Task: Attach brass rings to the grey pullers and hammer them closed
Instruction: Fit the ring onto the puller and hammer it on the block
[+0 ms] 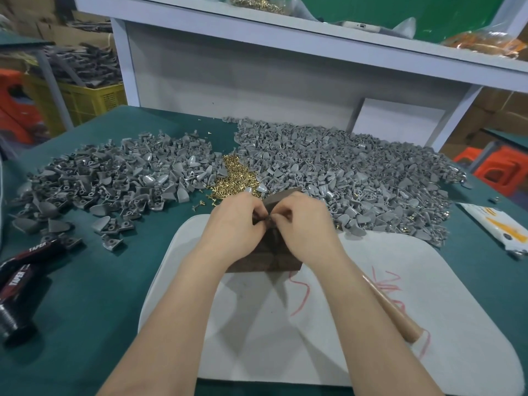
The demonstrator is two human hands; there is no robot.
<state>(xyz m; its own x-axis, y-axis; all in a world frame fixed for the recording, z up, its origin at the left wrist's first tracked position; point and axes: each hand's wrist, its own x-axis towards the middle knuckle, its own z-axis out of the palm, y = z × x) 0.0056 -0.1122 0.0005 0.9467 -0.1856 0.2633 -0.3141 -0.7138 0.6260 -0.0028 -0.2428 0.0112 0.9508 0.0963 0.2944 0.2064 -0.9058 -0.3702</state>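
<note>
My left hand [238, 224] and my right hand [303, 224] meet fingertip to fingertip over a dark wooden block [265, 260] on a white mat [343, 324]. Between the fingertips sits a small dark grey puller [269, 220], pinched from both sides; a brass ring on it cannot be made out. A grey hammer head [281, 197] juts up behind my right hand, and its wooden handle [391, 307] runs back under my right forearm. A heap of brass rings [233, 178] lies just beyond my hands, between two big piles of grey pullers [114, 178] [343, 170].
A dark bottle labelled TAPER [23, 278] lies at the left on the green table [85, 310]. A white and orange packet [497, 224] lies at the right edge. A white shelf unit [257, 75] stands behind the piles. Yellow crates and orange stools stand beyond the table.
</note>
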